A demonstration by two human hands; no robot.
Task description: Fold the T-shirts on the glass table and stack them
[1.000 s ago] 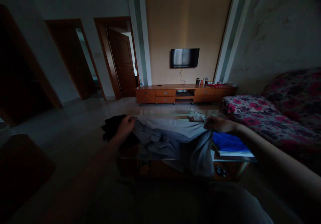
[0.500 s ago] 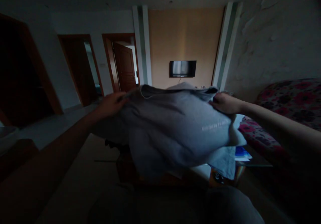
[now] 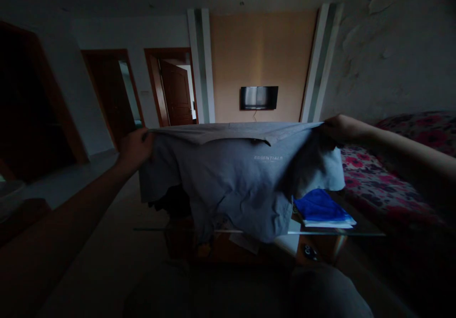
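A grey T-shirt (image 3: 228,175) with the word ESSENTIALS on its chest hangs spread out in front of me, above a glass table. My left hand (image 3: 137,146) is closed on one shoulder of it, and my right hand (image 3: 340,129) grips the other shoulder. The top edge is pulled nearly straight between them, with the neckline sagging in the middle. Its lower part droops in folds towards the tabletop. Much of the table behind the shirt is hidden.
A folded blue cloth (image 3: 322,206) lies on the glass table (image 3: 363,234), right of the shirt. Dark fabric (image 3: 174,201) shows at the left. Below is a black object (image 3: 309,251). A flowered sofa (image 3: 377,175) stands at the right; a television (image 3: 259,98) hangs on the far wall.
Both hands have moved apart, stretching the shirt wider. My right hand rose. The billowing shirt has settled and hangs down, uncovering the blue cloth.
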